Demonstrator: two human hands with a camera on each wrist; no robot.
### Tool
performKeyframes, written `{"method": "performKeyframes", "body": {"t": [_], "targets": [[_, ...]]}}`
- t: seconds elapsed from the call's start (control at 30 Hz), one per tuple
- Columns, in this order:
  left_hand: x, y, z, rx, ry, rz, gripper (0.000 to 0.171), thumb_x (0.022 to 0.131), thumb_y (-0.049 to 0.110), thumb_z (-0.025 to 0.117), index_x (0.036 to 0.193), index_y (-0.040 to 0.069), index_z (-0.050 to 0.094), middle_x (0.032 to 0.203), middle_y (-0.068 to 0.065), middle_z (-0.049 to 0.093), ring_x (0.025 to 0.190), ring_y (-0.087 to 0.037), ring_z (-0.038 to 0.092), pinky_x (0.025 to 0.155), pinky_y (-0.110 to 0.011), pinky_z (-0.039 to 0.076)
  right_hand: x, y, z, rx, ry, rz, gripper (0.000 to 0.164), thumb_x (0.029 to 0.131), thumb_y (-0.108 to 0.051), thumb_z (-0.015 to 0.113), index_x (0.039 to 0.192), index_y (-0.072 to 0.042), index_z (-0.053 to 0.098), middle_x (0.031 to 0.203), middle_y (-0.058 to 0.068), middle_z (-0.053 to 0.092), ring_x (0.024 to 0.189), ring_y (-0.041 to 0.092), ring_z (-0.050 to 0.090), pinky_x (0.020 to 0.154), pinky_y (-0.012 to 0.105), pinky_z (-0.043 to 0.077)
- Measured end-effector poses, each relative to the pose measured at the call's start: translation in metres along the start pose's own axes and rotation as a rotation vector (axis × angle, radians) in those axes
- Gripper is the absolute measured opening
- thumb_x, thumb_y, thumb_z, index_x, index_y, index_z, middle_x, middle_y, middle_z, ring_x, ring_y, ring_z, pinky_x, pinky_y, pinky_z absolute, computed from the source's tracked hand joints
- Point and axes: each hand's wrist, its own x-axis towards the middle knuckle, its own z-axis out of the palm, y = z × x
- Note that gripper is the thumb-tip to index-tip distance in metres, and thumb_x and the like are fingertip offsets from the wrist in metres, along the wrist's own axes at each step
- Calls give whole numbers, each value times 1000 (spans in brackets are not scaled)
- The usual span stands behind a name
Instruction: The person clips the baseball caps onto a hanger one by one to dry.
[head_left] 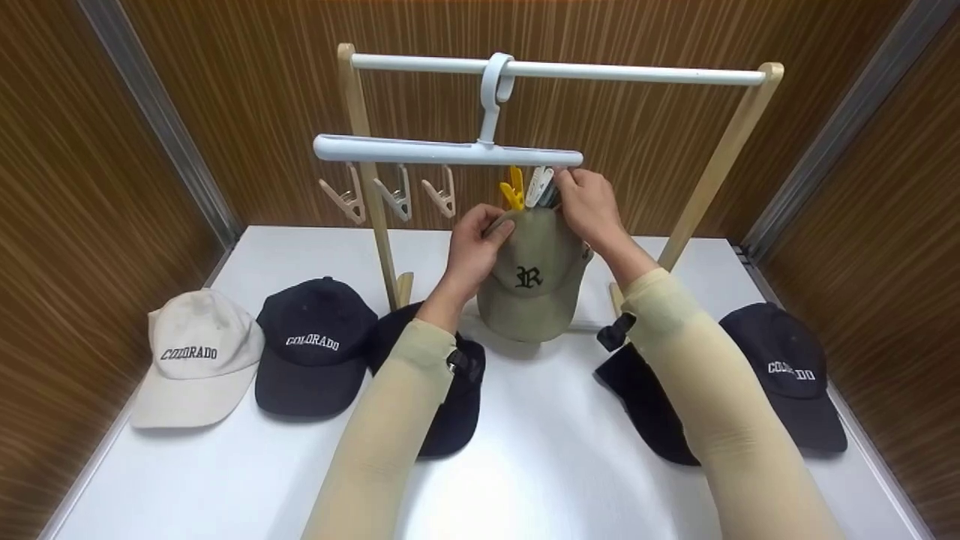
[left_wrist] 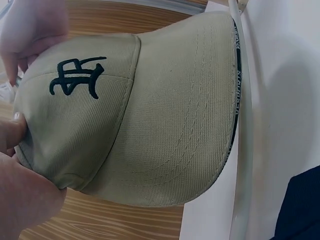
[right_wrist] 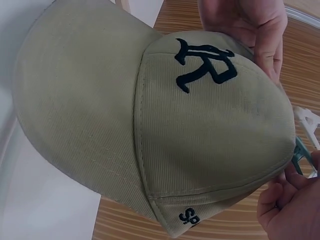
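Note:
A khaki baseball cap (head_left: 529, 255) with a dark embroidered R hangs upright below the white clip hanger (head_left: 450, 152), its brim downward. My left hand (head_left: 476, 244) grips the cap's crown on its left side, thumb in front. At the crown's right top, my right hand (head_left: 590, 204) pinches a green clothespin (right_wrist: 300, 152), partly hidden behind the fingers. Beside it, a white clothespin (head_left: 538, 186) and a yellow clothespin (head_left: 513, 189) hang just above the crown. In the left wrist view the cap's brim (left_wrist: 185, 110) faces the camera.
The hanger hooks over the white rail (head_left: 637, 72) of a wooden-legged rack. Pale clothespins (head_left: 441, 191) hang at its left. On the white table (head_left: 525, 465) lie a cream cap (head_left: 199, 360), a navy cap (head_left: 315, 345) and several more dark caps, some partly behind my arms.

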Motion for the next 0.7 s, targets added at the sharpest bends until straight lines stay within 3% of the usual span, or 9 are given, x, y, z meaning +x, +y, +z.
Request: {"method": "performKeyframes", "body": {"t": [0.7], "targets": [[-2,-1,0,60,48,0,10,111,12,71,120,6,72,119,-5,75,114,-18,69,102,-35,56,-2,-7,-6,-79,-35,0,45,119,-31,50,78,-13,55,68,-3,45,62,13,42,56,30,34]]}}
